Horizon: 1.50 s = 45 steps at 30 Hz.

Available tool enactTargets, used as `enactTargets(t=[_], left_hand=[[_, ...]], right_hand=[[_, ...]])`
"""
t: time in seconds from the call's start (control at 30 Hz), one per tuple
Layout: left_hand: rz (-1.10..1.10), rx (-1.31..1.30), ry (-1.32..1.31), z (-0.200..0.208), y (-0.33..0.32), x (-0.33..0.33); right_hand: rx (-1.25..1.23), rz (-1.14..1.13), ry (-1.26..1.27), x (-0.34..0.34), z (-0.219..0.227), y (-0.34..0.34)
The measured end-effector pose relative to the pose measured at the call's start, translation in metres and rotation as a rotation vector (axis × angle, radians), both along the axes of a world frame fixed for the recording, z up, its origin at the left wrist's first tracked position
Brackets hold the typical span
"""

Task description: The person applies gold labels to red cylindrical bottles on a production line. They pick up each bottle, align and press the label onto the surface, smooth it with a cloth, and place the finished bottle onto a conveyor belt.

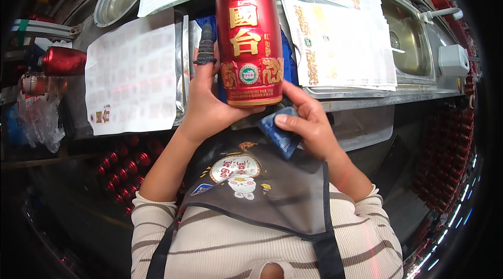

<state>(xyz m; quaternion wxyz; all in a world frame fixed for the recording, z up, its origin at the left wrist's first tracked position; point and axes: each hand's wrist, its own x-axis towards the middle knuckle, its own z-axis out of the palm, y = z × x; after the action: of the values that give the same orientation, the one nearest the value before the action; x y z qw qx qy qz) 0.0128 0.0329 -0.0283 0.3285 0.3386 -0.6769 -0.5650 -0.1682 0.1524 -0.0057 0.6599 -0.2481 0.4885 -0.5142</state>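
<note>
Above the apron (293,192), the left hand's (212,108) fingers cradle a red bottle (225,22) near its base; the right hand (313,126) pinches a flat blue piece (277,140) just beside it. Gold lettering (245,44) and emblem (249,74) look complete; back hidden, remaining work indeterminate

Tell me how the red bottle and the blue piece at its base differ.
Red bottle: rounded, glossy red with gold print; blue piece: flat-looking, blue with paler patches. The red bottle is far larger than the blue piece. The left hand supports the red bottle, while the right hand pinches the blue piece under its thumb. Both are held.
</note>
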Motion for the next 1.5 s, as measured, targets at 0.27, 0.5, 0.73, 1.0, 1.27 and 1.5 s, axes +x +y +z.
enactTargets(t=[0.27, 0.5, 0.73, 1.0, 1.27, 1.5], left_hand=[[0.114, -0.547, -0.231, 0.023, -0.004, -0.001], [0.153, -0.559, -0.213, 0.02, 0.01, -0.009], [0.12, 0.152, 0.161, 0.009, 0.008, -0.014], [0.175, 0.121, 0.201, -0.011, 0.004, -0.009], [0.213, 0.382, 0.408, -0.004, -0.004, 0.006], [0.062, 0.215, 0.274, 0.01, 0.003, 0.022]], right_hand=[[0.04, -0.015, 0.177, -0.006, 0.021, -0.001], [-0.128, -0.428, 0.5, -0.015, 0.012, -0.01], [-0.31, -0.473, 0.851, 0.013, 0.004, -0.021], [-0.801, -0.233, 1.365, 0.043, 0.025, -0.036], [-1.158, 0.102, 1.506, 0.046, 0.022, -0.048], [-0.99, 0.059, 1.351, 0.004, 0.031, -0.029]])
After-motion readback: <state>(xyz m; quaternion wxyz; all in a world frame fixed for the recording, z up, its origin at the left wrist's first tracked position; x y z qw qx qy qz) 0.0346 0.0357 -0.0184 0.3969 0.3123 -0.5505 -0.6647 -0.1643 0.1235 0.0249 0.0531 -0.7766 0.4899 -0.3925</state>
